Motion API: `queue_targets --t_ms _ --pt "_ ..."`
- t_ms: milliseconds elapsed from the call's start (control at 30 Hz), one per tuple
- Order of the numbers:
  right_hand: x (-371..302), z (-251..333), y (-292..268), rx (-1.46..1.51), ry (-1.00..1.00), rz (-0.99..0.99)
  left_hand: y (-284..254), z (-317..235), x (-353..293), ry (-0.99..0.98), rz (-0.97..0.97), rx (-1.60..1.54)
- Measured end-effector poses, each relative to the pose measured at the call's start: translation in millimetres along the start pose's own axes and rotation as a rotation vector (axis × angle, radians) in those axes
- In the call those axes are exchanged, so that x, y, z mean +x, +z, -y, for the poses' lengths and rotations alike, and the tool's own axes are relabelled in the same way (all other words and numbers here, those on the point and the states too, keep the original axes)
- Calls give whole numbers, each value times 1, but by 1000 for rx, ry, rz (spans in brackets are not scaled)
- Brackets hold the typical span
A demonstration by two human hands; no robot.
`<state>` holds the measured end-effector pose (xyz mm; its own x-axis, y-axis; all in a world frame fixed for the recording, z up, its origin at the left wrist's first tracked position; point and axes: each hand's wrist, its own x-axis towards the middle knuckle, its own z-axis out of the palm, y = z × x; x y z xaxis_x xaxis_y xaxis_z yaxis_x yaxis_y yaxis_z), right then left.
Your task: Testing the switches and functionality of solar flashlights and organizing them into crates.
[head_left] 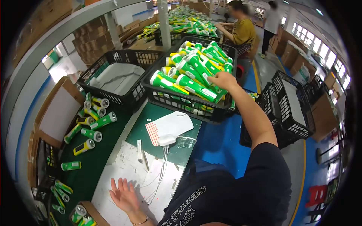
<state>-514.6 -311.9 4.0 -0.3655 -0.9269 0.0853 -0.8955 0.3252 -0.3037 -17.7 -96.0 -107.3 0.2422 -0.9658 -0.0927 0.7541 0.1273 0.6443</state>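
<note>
My right hand [223, 80] reaches into a black plastic crate [181, 101] heaped with green and yellow flashlights [194, 67]. Its fingers are closed around a green flashlight [206, 80] at the right of the heap; part of the grip is hidden. Palm up and fingers spread, my left hand [125, 195] holds nothing above the white part of the worktable [113, 171]. Beyond it on the table lie a white pouch with a sheet of red dots [171, 126], thin white cords [162, 169] and a small flat strip [140, 150].
More flashlights [92, 124] lie scattered on the green surface at left. A black crate with grey sheeting [120, 81] stands beside the full one. Stacked crates [288, 101] are at right. A metal post [164, 26] rises behind. A person in a mustard top [243, 30] sits farther back.
</note>
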Motion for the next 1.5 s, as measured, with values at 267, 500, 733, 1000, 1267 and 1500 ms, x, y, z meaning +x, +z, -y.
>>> queue_targets --t_ms 267,500,733,1000,1267,1500 --pt "-45 159 34 259 -665 -231 -19 0 7 61 -167 -63" --pt "-72 338 173 123 -905 113 -25 3 5 142 -136 -37" --pt "-16 382 278 85 -1034 -48 -30 -5 2 63 -94 79" --pt "-32 349 153 654 -1188 166 -31 -11 3 180 -166 317" --pt "-185 300 115 992 -950 1427 -22 3 -7 -314 419 -357" --pt "-226 299 146 930 -863 1032 -21 -1 -4 -310 48 -43"
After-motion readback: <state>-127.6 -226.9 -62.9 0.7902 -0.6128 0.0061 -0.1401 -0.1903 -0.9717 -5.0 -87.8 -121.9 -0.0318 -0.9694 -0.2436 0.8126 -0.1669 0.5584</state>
